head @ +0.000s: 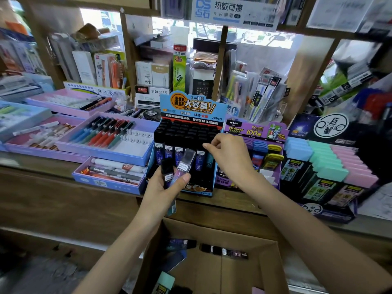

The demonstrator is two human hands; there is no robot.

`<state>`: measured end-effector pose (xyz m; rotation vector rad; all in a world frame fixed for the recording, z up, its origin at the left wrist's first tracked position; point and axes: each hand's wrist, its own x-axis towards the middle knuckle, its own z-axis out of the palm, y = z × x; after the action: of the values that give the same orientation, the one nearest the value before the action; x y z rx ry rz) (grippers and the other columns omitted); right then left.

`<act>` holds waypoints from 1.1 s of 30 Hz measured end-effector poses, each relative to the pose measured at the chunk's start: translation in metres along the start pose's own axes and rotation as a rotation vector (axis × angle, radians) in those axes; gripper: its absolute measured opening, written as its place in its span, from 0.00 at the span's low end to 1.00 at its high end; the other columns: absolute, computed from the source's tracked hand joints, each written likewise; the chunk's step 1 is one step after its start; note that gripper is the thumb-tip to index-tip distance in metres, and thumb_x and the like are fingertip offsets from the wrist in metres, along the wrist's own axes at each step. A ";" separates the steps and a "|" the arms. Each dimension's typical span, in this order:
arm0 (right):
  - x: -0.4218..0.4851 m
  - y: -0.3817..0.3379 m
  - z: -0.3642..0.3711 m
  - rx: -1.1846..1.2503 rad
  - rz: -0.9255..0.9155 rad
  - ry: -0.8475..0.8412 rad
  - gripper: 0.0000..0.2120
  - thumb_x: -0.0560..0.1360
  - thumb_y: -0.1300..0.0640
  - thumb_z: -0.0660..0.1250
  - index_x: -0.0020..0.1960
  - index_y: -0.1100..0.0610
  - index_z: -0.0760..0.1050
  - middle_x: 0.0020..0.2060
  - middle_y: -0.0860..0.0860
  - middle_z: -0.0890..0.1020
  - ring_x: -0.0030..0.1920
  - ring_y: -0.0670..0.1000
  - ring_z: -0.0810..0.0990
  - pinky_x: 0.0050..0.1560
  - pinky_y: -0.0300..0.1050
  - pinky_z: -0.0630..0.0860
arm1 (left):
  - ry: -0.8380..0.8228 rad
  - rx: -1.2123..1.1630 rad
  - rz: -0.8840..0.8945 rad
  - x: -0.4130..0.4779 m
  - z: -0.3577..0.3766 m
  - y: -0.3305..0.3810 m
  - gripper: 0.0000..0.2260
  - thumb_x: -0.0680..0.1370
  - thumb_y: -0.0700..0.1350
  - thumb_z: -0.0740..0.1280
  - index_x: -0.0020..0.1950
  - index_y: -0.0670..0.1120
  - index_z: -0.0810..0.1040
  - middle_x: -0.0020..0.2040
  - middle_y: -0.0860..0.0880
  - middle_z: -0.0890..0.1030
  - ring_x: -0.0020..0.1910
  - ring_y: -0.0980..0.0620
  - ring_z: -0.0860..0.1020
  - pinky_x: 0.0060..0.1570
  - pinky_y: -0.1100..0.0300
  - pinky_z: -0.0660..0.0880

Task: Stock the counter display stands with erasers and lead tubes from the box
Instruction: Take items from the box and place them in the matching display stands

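Note:
A blue counter display stand (186, 107) holds rows of black-capped lead tubes (184, 132). My left hand (167, 187) grips a few lead tubes (182, 166) just in front of the stand's lowest row. My right hand (229, 153) hovers over the stand's right front corner with fingers curled and fingertips together; nothing shows between them. A cardboard box (265, 266) lies open below the counter with loose lead tubes (224, 250) and a mint eraser (167, 282) inside. To the right stand a purple lead stand (254, 128) and a stand of blue, mint and pink erasers (331, 164).
Purple pen trays (101, 151) cover the counter (106, 200) to the left. Boxes and packets of stationery (161, 75) crowd the shelf behind the stands. A wooden frame post (219, 60) rises behind the blue stand.

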<state>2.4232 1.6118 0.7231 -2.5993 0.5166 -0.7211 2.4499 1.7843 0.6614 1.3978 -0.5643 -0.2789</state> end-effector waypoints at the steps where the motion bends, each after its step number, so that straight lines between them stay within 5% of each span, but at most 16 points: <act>1: -0.004 0.000 -0.003 0.010 -0.016 0.013 0.12 0.76 0.49 0.65 0.44 0.57 0.78 0.35 0.52 0.81 0.40 0.51 0.79 0.43 0.48 0.77 | 0.001 0.001 -0.001 0.000 0.001 0.000 0.22 0.68 0.53 0.69 0.59 0.47 0.75 0.46 0.59 0.82 0.45 0.63 0.79 0.48 0.69 0.74; 6: -0.032 -0.011 -0.018 0.558 0.060 -0.174 0.11 0.77 0.49 0.64 0.44 0.55 0.78 0.36 0.50 0.82 0.38 0.47 0.82 0.40 0.46 0.79 | -0.004 0.005 0.022 0.001 0.013 0.005 0.22 0.68 0.52 0.69 0.60 0.47 0.74 0.44 0.57 0.81 0.41 0.64 0.78 0.43 0.71 0.73; 10: -0.038 -0.015 -0.018 0.694 0.147 -0.306 0.06 0.76 0.60 0.66 0.52 0.59 0.76 0.42 0.57 0.83 0.40 0.52 0.81 0.39 0.43 0.79 | -0.046 0.038 0.019 0.002 0.023 0.006 0.19 0.71 0.51 0.69 0.60 0.48 0.74 0.42 0.57 0.81 0.39 0.63 0.78 0.39 0.70 0.73; 14: -0.025 -0.006 -0.037 0.817 0.132 -0.146 0.04 0.76 0.63 0.66 0.47 0.55 0.76 0.41 0.54 0.82 0.38 0.49 0.81 0.35 0.38 0.78 | 0.012 0.046 -0.066 0.002 0.021 0.003 0.18 0.74 0.59 0.61 0.50 0.46 0.73 0.33 0.55 0.76 0.30 0.57 0.74 0.32 0.67 0.72; 17: -0.010 0.005 -0.052 0.774 0.050 0.049 0.09 0.75 0.61 0.67 0.45 0.47 0.74 0.41 0.46 0.81 0.41 0.43 0.80 0.42 0.39 0.79 | 0.063 0.034 -0.105 0.005 0.013 0.001 0.13 0.80 0.54 0.56 0.45 0.45 0.69 0.32 0.53 0.76 0.27 0.54 0.72 0.29 0.65 0.71; 21: -0.004 0.014 -0.045 0.540 -0.036 0.071 0.06 0.76 0.59 0.66 0.48 0.48 0.73 0.42 0.42 0.79 0.45 0.44 0.78 0.49 0.40 0.76 | 0.055 0.067 -0.056 0.005 0.006 0.001 0.09 0.82 0.48 0.55 0.46 0.45 0.68 0.33 0.51 0.77 0.26 0.53 0.72 0.26 0.63 0.70; 26: -0.005 0.017 -0.020 0.326 -0.150 0.044 0.07 0.76 0.58 0.66 0.55 0.56 0.75 0.37 0.37 0.74 0.39 0.35 0.74 0.41 0.27 0.69 | 0.052 0.015 -0.056 0.004 0.005 0.004 0.09 0.82 0.46 0.54 0.46 0.45 0.69 0.33 0.51 0.77 0.28 0.54 0.75 0.26 0.64 0.71; 33: -0.009 0.018 -0.006 0.264 -0.184 0.031 0.09 0.76 0.57 0.66 0.56 0.56 0.76 0.35 0.35 0.71 0.36 0.38 0.72 0.40 0.32 0.67 | 0.056 0.015 -0.070 0.004 0.000 0.004 0.09 0.82 0.47 0.56 0.45 0.45 0.71 0.36 0.49 0.77 0.31 0.56 0.75 0.27 0.65 0.70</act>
<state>2.4085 1.5983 0.7163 -2.4106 0.1762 -0.8285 2.4528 1.7829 0.6656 1.4369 -0.4729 -0.2909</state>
